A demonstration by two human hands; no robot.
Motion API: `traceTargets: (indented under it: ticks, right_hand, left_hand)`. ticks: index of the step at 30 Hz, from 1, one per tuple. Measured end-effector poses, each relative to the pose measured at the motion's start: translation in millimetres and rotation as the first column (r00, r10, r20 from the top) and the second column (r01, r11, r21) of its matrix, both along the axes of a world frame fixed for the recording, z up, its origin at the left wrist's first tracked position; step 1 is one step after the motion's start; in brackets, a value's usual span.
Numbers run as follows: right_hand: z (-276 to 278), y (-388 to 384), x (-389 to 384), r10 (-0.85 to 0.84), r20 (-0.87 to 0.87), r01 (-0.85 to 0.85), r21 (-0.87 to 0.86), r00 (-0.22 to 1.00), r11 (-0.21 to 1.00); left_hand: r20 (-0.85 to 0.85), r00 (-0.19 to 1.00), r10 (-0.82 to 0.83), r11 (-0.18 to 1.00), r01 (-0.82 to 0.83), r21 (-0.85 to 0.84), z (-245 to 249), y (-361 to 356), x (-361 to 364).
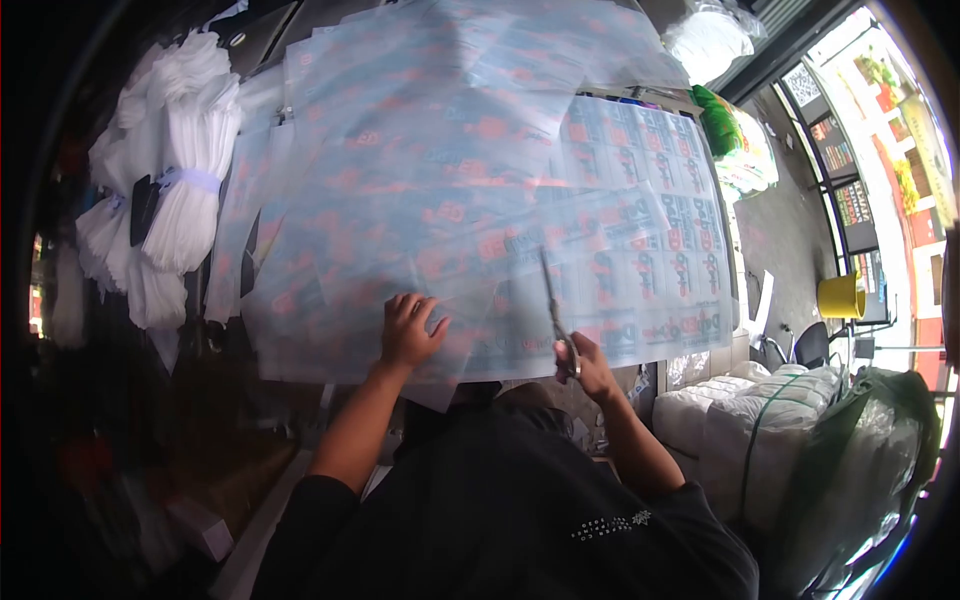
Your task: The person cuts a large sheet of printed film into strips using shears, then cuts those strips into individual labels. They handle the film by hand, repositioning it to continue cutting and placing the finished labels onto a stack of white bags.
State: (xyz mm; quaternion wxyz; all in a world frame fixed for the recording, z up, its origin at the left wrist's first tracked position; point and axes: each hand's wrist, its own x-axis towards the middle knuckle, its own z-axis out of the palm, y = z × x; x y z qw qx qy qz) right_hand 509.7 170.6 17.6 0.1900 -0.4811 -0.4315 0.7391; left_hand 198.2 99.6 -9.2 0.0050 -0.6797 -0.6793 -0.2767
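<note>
Translucent printed sheets (370, 150) with red and dark lettering lie in overlapping layers over the work surface. On their near part rests my left hand (410, 330), fingers apart and holding nothing. My right hand (588, 368) is at the near edge of the sheets, its fingers wrapped round the handles of a pair of scissors (555, 305). The scissors' long blades point away from me over the sheets and look closed or nearly so. A narrower printed strip (600, 225) lies slanted across the sheets beyond the blade tips.
Bundles of white material (190, 150) tied with a pale band hang at the left. Large wrapped white bales (760, 410) stand at the near right, with a yellow bucket (841, 297) beyond them. A green and white package (735, 145) is beside the sheets' far right corner.
</note>
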Motion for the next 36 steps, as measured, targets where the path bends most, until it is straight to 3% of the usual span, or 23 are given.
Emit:
traceTargets:
  ticks: [3,6,11,18,26,29,36]
  right_hand:
    - [-9.4,-1.3,42.4,-0.079,0.07,0.084,-0.058,0.994,0.995]
    - [-18.6,-0.1,61.8,-0.103,0.03,0.106,-0.126,0.994,0.986]
    - [-15.8,14.3,59.2,-0.008,-0.031,0.006,-0.068,0.999,0.998]
    - [-17.0,35.3,50.0,0.068,-0.065,-0.072,-0.06,0.996,0.996]
    - [-3.5,39.3,70.1,0.012,0.066,-0.009,-0.043,0.998,0.999]
    - [4.1,37.9,88.4,0.094,0.027,-0.093,-0.026,0.995,0.995]
    - [-7.8,45.5,82.8,0.085,-0.097,-0.098,-0.136,0.992,0.986]
  left_hand:
    - [0.014,0.999,-0.033,0.999,0.033,0.0,-4.1,25.8,17.0]
    - [0.034,0.995,-0.092,0.996,0.091,0.027,-0.9,52.2,36.5]
    - [0.109,0.969,-0.22,0.974,0.224,-0.024,3.4,91.3,68.2]
    - [0.159,0.961,-0.227,0.973,0.231,-0.006,-0.9,136.7,103.7]
    - [0.146,0.975,-0.169,0.982,0.179,-0.058,-23.5,152.3,117.7]
    - [0.15,0.975,-0.164,0.984,0.173,-0.046,-26.0,151.1,117.7]
    - [0.146,0.975,-0.168,0.981,0.181,-0.076,-29.2,151.6,116.6]
